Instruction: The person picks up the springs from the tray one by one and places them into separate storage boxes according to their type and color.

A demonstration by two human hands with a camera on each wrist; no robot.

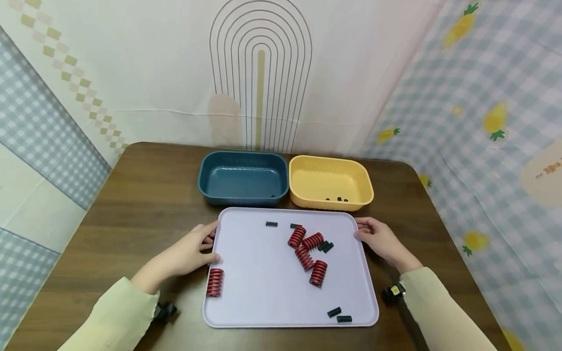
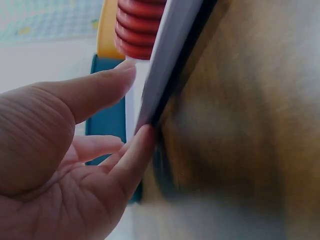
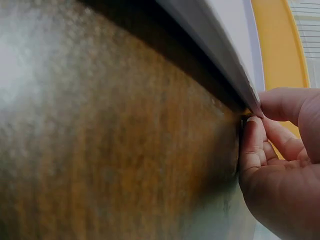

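Observation:
A pale lilac tray (image 1: 259, 278) lies between both hands. At its left edge my left hand (image 1: 193, 251) grips the rim, with the thumb (image 2: 107, 90) on the inner side and a fingertip against the outside. My right hand (image 1: 379, 239) pinches the rim near the far right corner; in the right wrist view its thumb (image 3: 280, 104) is above the edge and the fingers lie below. A red coil spring (image 1: 214, 282) sits near the left thumb. Several more red springs (image 1: 318, 273) and small dark green springs (image 1: 334, 312) are scattered on the tray's right half.
Behind the tray stand a dark blue bin (image 1: 243, 201) and, right beside it, a yellow bin (image 1: 329, 204). A few small dark pieces (image 1: 342, 199) lie in the yellow one. The brown wooden table (image 1: 131, 204) ends at a cloth backdrop.

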